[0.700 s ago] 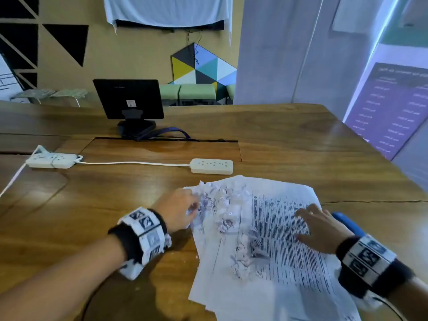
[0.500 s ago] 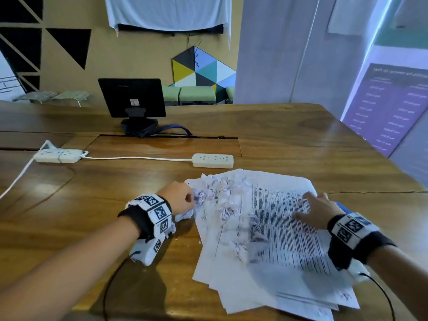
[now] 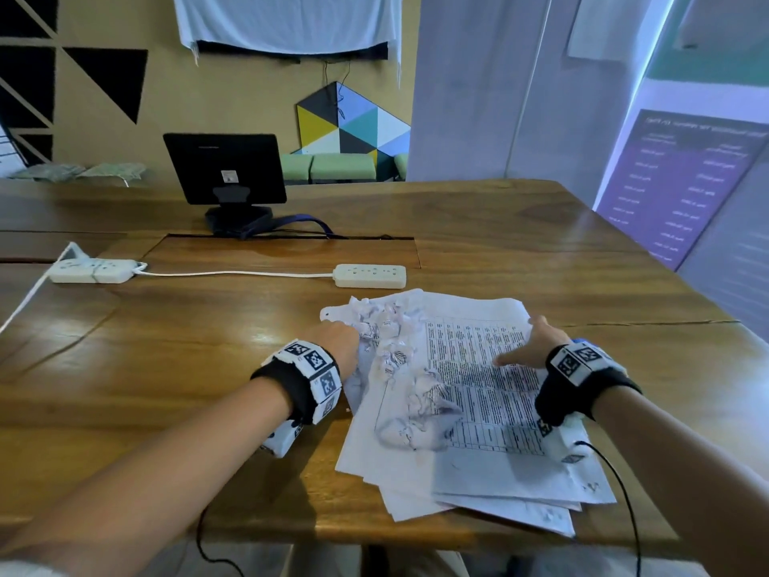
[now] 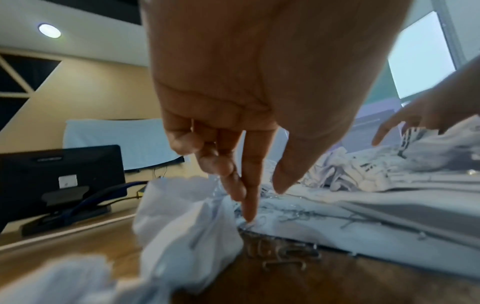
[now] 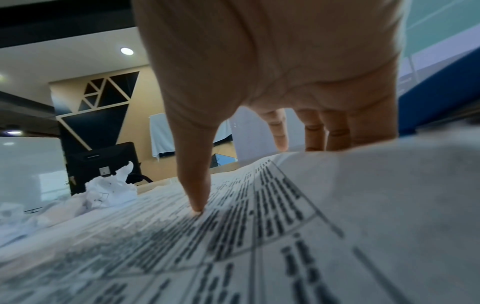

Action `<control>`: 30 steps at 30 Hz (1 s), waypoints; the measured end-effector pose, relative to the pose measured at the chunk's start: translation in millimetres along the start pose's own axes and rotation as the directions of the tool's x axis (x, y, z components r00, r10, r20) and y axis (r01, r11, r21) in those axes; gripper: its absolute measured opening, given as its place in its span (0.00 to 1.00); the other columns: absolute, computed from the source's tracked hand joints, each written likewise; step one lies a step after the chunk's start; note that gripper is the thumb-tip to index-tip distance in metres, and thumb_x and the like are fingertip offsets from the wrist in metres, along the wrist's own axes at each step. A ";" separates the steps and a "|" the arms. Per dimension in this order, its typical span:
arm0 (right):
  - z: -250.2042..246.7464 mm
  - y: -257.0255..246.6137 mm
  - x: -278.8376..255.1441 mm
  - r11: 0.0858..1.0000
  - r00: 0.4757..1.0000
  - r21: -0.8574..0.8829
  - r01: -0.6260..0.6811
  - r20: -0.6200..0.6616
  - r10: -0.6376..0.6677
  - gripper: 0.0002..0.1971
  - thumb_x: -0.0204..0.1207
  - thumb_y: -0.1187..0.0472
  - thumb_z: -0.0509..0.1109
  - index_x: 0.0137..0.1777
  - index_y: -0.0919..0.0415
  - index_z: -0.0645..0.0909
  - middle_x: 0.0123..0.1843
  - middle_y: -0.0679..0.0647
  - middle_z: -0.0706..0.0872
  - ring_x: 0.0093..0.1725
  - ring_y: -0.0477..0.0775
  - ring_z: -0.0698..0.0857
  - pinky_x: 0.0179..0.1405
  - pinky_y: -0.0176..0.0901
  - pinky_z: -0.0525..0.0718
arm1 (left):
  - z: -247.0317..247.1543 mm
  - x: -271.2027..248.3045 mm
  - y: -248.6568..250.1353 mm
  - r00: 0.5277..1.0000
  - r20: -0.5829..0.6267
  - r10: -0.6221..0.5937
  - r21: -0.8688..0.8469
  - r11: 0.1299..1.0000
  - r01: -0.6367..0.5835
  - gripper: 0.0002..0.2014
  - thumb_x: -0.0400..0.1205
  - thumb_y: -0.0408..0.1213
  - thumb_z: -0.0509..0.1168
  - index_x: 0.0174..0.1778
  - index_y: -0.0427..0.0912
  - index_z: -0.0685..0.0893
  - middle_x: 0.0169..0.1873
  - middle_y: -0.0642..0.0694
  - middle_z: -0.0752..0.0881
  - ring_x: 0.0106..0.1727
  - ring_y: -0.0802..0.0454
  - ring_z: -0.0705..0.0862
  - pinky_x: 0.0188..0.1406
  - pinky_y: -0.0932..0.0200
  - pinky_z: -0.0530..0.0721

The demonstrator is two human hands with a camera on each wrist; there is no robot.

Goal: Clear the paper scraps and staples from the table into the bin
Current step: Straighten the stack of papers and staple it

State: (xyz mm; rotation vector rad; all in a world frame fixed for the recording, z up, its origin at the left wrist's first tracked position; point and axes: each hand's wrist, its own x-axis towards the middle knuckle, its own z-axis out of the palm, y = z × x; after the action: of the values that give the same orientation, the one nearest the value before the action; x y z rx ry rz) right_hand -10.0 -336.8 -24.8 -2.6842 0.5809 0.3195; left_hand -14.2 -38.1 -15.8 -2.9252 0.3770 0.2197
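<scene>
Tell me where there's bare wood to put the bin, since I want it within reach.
Bare table lies left of the left hand, between the power strips and the near edge. More bare wood lies right of the printed sheets, toward the far corner. Sheets, paper scraps, staples and both hands crowd the middle.

My wooden table (image 3: 520,247) carries a fanned stack of printed sheets (image 3: 478,410) near its front edge — behind them two white power strips (image 3: 370,276) joined by cable, a black monitor (image 3: 224,168), and loose staples (image 4: 283,253) beside the paper.
</scene>
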 end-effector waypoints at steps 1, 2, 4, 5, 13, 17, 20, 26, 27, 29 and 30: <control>0.7 -2.9 0.0 1.000 1.000 0.004 0.015 0.004 -0.015 0.58 0.56 0.43 0.83 0.80 0.63 0.54 0.75 0.63 0.72 0.73 0.64 0.74 0.68 0.54 0.76 | 0.8 1.9 0.7 1.000 -0.019 -0.009 0.008 1.000 0.009 0.10 0.82 0.36 0.57 0.52 0.38 0.82 0.56 0.39 0.84 0.57 0.41 0.83 0.44 0.55 0.75; 1.3 -5.8 -0.3 1.000 0.999 0.002 0.031 0.010 -0.031 0.58 0.56 0.43 0.83 0.80 0.62 0.54 0.75 0.62 0.72 0.73 0.63 0.74 0.69 0.54 0.76 | 1.3 3.8 1.8 0.999 -0.021 -0.030 -0.001 1.000 0.030 0.11 0.81 0.37 0.57 0.53 0.39 0.82 0.56 0.40 0.85 0.58 0.41 0.83 0.46 0.55 0.76; 2.2 -11.0 -1.2 0.999 0.998 -0.004 0.053 0.017 -0.053 0.57 0.58 0.44 0.83 0.80 0.63 0.53 0.75 0.60 0.72 0.73 0.62 0.74 0.69 0.53 0.75 | 3.0 9.3 3.6 0.999 -0.007 -0.051 -0.075 0.996 0.051 0.12 0.81 0.40 0.57 0.53 0.39 0.82 0.57 0.40 0.85 0.59 0.41 0.83 0.49 0.55 0.78; 3.0 -13.6 -1.9 0.998 0.998 -0.004 0.058 0.016 -0.058 0.56 0.58 0.45 0.83 0.80 0.63 0.53 0.75 0.60 0.73 0.73 0.62 0.74 0.69 0.52 0.75 | 3.6 11.3 5.6 0.998 0.004 -0.059 -0.119 0.991 0.059 0.13 0.82 0.41 0.57 0.55 0.38 0.81 0.58 0.39 0.84 0.60 0.40 0.82 0.52 0.54 0.78; 12.3 -37.0 0.9 0.994 0.995 0.054 0.094 -0.026 -0.093 0.54 0.52 0.49 0.86 0.75 0.61 0.60 0.68 0.62 0.79 0.67 0.63 0.79 0.63 0.53 0.80 | 11.0 25.4 16.0 0.993 0.022 -0.116 -0.331 0.936 0.116 0.19 0.86 0.37 0.48 0.58 0.31 0.80 0.62 0.34 0.81 0.68 0.38 0.75 0.65 0.49 0.74; 13.8 -44.1 4.2 0.992 1.000 0.119 0.031 -0.005 -0.031 0.54 0.52 0.52 0.87 0.75 0.63 0.60 0.69 0.63 0.77 0.67 0.63 0.78 0.62 0.52 0.79 | 19.2 30.2 19.4 0.987 0.039 -0.153 -0.395 0.905 0.156 0.21 0.84 0.44 0.49 0.51 0.34 0.83 0.58 0.30 0.83 0.63 0.35 0.78 0.62 0.50 0.75; 14.4 -46.8 1.7 1.000 1.000 0.027 -0.006 -0.028 0.007 0.53 0.50 0.45 0.86 0.72 0.65 0.63 0.66 0.63 0.77 0.65 0.64 0.78 0.64 0.56 0.80 | 24.5 31.4 28.9 0.961 0.101 -0.257 -0.476 0.836 0.273 0.22 0.77 0.52 0.61 0.56 0.38 0.81 0.66 0.31 0.74 0.71 0.32 0.68 0.65 0.44 0.72; 17.0 -55.6 -3.7 0.997 0.997 0.075 -0.028 -0.072 0.033 0.47 0.53 0.51 0.87 0.68 0.67 0.66 0.64 0.64 0.79 0.63 0.64 0.80 0.60 0.53 0.82 | 21.0 37.4 34.9 0.925 0.145 -0.351 -0.683 0.641 0.350 0.26 0.69 0.44 0.70 0.58 0.32 0.75 0.52 0.36 0.80 0.56 0.36 0.82 0.50 0.49 0.83; 16.5 -55.8 -3.1 0.995 0.997 0.092 -0.038 -0.067 0.044 0.46 0.52 0.52 0.87 0.67 0.68 0.68 0.62 0.63 0.81 0.62 0.63 0.81 0.57 0.51 0.82 | 20.3 38.4 34.9 0.926 0.150 -0.347 -0.710 0.613 0.345 0.25 0.67 0.43 0.70 0.56 0.33 0.77 0.52 0.34 0.82 0.54 0.34 0.84 0.48 0.49 0.84; 14.6 -56.4 -2.2 0.993 0.998 0.111 -0.046 -0.031 0.050 0.42 0.50 0.52 0.88 0.62 0.69 0.75 0.54 0.60 0.84 0.54 0.59 0.84 0.46 0.46 0.83 | 19.7 38.8 32.1 0.938 0.122 -0.326 -0.729 0.612 0.308 0.23 0.65 0.43 0.68 0.52 0.33 0.82 0.56 0.30 0.84 0.55 0.31 0.84 0.52 0.44 0.85; 13.8 -57.3 -2.9 0.992 0.999 0.114 -0.045 -0.011 0.046 0.39 0.50 0.52 0.88 0.58 0.69 0.78 0.49 0.58 0.84 0.49 0.57 0.83 0.40 0.43 0.82 | 19.9 38.7 30.9 0.942 0.111 -0.316 -0.711 0.637 0.298 0.18 0.67 0.42 0.67 0.49 0.34 0.84 0.54 0.32 0.85 0.55 0.31 0.84 0.52 0.46 0.84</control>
State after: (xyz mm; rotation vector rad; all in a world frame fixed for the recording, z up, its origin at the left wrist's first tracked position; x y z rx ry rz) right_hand 10.6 -281.9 -18.6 -2.5690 0.6455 0.2724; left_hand 12.2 -72.8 -46.7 -3.7026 -0.3124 0.3482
